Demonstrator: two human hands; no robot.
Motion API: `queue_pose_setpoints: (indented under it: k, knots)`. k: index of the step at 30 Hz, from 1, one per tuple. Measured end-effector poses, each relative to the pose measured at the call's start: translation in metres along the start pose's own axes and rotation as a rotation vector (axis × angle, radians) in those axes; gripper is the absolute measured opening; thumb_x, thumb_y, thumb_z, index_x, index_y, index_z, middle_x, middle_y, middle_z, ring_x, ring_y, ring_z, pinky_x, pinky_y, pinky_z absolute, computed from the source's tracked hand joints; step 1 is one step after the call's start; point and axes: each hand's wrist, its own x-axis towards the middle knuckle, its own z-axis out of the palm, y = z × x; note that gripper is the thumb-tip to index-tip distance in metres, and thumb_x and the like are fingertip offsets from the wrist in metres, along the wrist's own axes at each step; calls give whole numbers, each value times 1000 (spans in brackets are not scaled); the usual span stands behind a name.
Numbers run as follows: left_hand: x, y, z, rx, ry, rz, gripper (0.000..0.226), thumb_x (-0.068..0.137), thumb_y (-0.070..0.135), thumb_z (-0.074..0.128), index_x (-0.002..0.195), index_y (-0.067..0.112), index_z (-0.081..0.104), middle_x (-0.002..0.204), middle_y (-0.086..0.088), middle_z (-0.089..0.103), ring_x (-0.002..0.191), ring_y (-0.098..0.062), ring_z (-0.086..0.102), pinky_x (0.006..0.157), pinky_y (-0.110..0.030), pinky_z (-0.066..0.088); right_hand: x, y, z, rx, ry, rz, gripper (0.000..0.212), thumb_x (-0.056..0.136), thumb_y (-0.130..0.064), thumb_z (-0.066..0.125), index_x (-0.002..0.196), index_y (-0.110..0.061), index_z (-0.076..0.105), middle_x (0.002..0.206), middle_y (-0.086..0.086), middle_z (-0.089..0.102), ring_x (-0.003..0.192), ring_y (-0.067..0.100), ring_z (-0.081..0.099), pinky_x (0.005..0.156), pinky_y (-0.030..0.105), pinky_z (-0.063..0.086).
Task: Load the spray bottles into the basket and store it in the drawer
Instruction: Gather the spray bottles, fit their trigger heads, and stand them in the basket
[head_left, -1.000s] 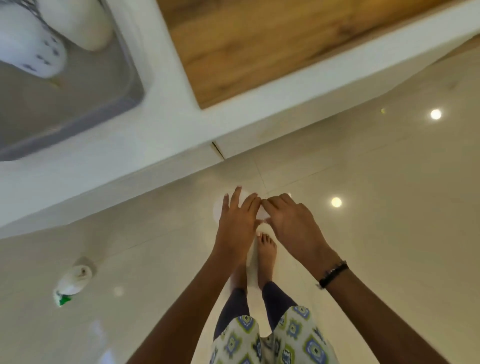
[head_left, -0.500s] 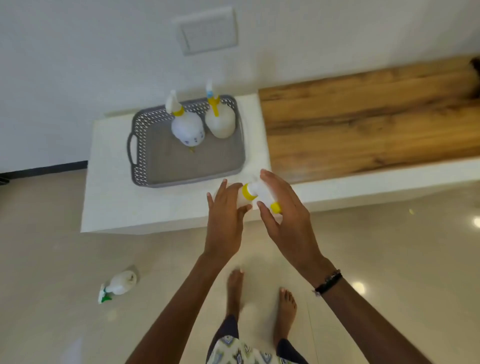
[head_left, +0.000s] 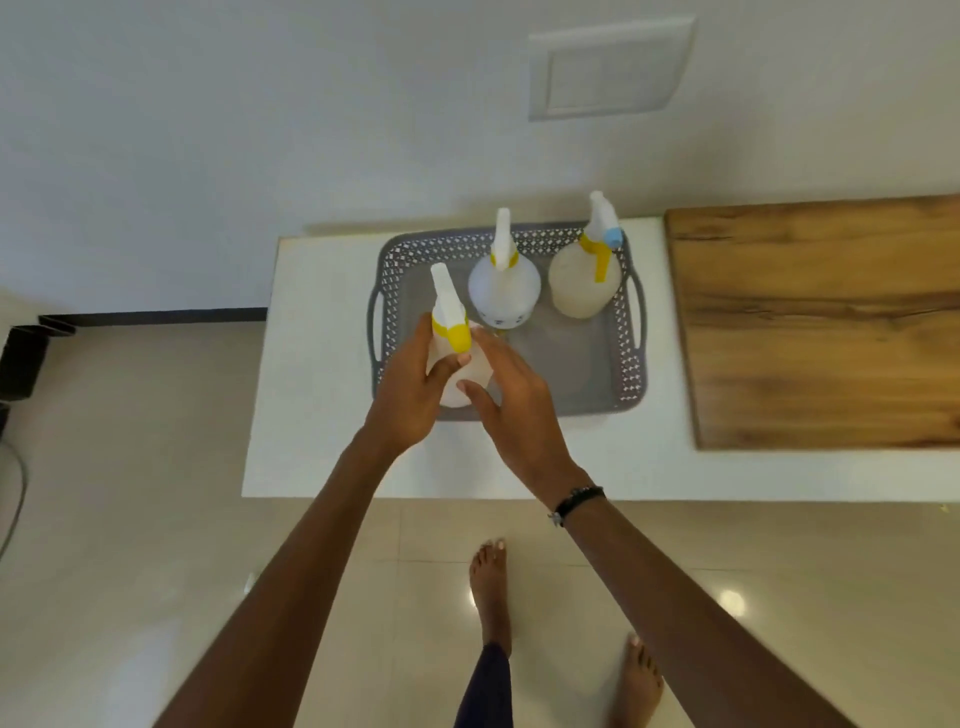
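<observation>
1. The white plastic spray bottle with a yellow collar is held upright over the near-left corner of the grey perforated plastic basket, which sits on the white worktop against the wall.
2. The left hand has its grip closed around the bottle's round body from the left side, thumb across the front just below the yellow collar.
3. The right hand rests against the bottle's right side with the fingers spread and loose; its grip looks wide, steadying rather than clasping.
4. The bottle's long axis runs near vertical, leaning slightly away from the person, with the white nozzle uppermost and pointing toward the wall.
5. From the grip, the free basket floor lies straight down and a little to the right, so the coming move is probably a short lowering along that same axis.
6. 2 other bottles stand upright at the far side of the basket: a white spray bottle with a yellow collar and a cream spray bottle with a blue nozzle tip, side by side, both apart from the held one.
7. The left hand is the nearer one to the landing spot and carries the load.
8. No drawer is visible in this view.
</observation>
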Motion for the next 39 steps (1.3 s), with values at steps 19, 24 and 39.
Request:
queue_pose_setpoints:
  k: [19,24,39]
  knots:
    - [112,-80,-28,-112,-187,-55,52,94,20,52,142,11,33,128,5,49,117,-10,49,97,-15,39,108,14,73,-92,143,208,49,88,-3,64,134,-6,50,137,11,56,125,26,53,103,42,47]
    - [109,-82,-25,-95,-184,-74,55,87,29,49,137,7,38,127,-4,54,117,-18,53,101,-32,43,107,10,72,-165,136,210,47,88,-6,65,133,-7,51,134,10,58,123,24,55,104,37,47]
    - [-70,-55,32,-55,145,-2,40,93,5,51,132,9,44,135,-6,49,125,-17,45,101,-37,46,-48,-1,38,4,212,144,32,96,-8,53,128,-8,55,123,8,63,112,16,60,89,41,56]
